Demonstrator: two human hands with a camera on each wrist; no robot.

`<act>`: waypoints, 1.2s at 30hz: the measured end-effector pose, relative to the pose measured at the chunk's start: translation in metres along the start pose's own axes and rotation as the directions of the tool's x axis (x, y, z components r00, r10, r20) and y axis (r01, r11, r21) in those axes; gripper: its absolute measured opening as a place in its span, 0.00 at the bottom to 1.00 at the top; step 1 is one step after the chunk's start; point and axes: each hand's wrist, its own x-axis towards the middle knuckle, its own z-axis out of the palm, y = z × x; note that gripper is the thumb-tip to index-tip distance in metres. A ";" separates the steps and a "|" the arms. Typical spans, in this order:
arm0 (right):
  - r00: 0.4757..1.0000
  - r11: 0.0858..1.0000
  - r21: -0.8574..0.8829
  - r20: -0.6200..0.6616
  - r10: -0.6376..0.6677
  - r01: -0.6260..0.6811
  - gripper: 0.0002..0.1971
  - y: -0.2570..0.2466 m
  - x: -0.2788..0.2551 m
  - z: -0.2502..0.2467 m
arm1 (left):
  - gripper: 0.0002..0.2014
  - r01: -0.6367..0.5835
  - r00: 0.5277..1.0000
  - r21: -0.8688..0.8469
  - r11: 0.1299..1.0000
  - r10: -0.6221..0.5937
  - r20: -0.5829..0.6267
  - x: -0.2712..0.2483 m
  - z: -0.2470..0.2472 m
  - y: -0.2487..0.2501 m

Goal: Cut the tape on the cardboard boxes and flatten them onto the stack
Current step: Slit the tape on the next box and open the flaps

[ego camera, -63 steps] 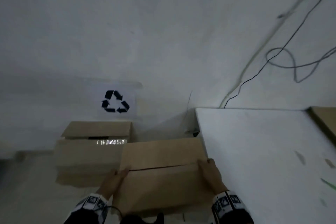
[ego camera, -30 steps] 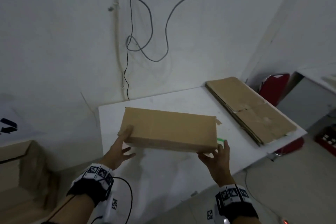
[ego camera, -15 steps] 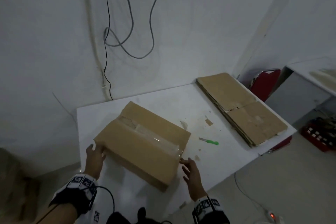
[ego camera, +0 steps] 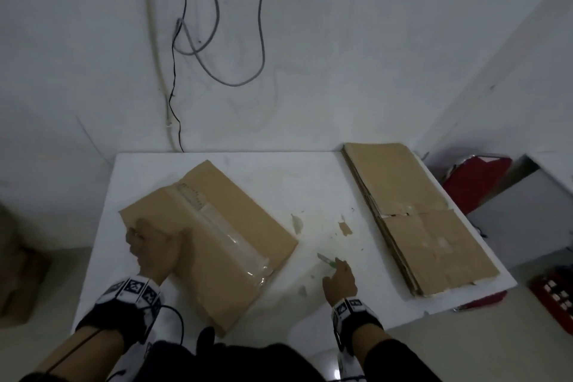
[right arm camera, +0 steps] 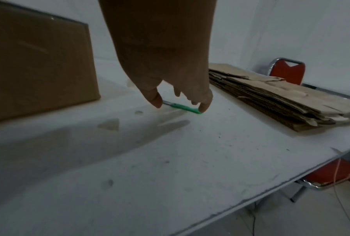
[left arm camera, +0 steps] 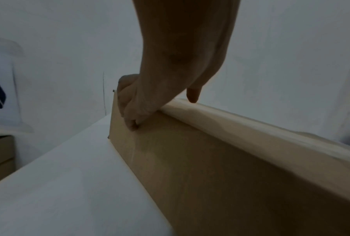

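Observation:
A shut cardboard box (ego camera: 235,226) lies at an angle on the white table (ego camera: 310,183), with clear tape (ego camera: 223,232) running along its top seam. My left hand (ego camera: 155,245) grips its near left corner; in the left wrist view the fingers (left arm camera: 129,115) curl over the box (left arm camera: 210,159) edge. A green-handled knife (ego camera: 325,259) lies on the table to the right of the box. My right hand (right arm camera: 180,103) reaches down over the knife (right arm camera: 182,107), thumb at the blade and a fingertip at the handle's end. The knife still lies flat. The flattened cardboard stack (ego camera: 418,226) sits at the table's right.
Scraps of tape and cardboard (ego camera: 344,228) dot the table between box and stack. A red chair (ego camera: 471,177) and a grey cabinet (ego camera: 527,211) stand to the right. More boxes (ego camera: 18,273) sit on the floor at left. Cables (ego camera: 217,71) hang on the wall.
The box came up from the floor pile and now lies on the table. My right hand left it and moved right to the knife; my left hand shifted onto the box's corner.

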 end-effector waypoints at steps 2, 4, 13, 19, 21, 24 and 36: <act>0.997 0.994 -0.087 0.015 -0.070 0.071 0.21 0.015 0.007 0.002 | 0.55 0.029 1.000 0.024 0.999 -0.029 -0.005 -0.008 0.008 0.002; 0.983 0.973 -0.142 0.015 -0.182 0.182 0.08 0.028 0.011 0.003 | 0.58 0.044 0.999 0.044 0.998 -0.044 -0.004 -0.013 0.013 0.001; 0.916 0.905 -0.215 0.251 -0.312 0.367 0.08 0.028 0.035 -0.030 | 0.58 0.013 0.999 0.154 0.988 -0.020 0.042 -0.047 0.020 0.003; 0.942 0.893 0.301 -0.135 -0.308 0.335 0.08 -0.017 0.028 -0.046 | 0.57 -0.049 0.995 0.216 0.975 0.027 0.101 -0.078 0.041 -0.004; 0.921 0.819 0.420 -0.175 -0.349 0.390 0.07 -0.048 0.026 -0.052 | 0.55 -0.073 0.997 0.281 0.957 0.059 0.057 -0.079 0.043 0.000; 0.879 0.794 0.388 -0.111 -0.463 0.468 0.08 -0.098 0.022 -0.053 | 0.53 -0.196 0.979 0.375 0.906 0.200 0.028 -0.066 0.045 0.007; 0.604 0.620 0.244 0.143 -0.784 0.746 0.14 -0.229 -0.031 0.013 | 0.35 -0.311 0.937 0.580 0.753 0.344 0.056 -0.041 0.063 -0.004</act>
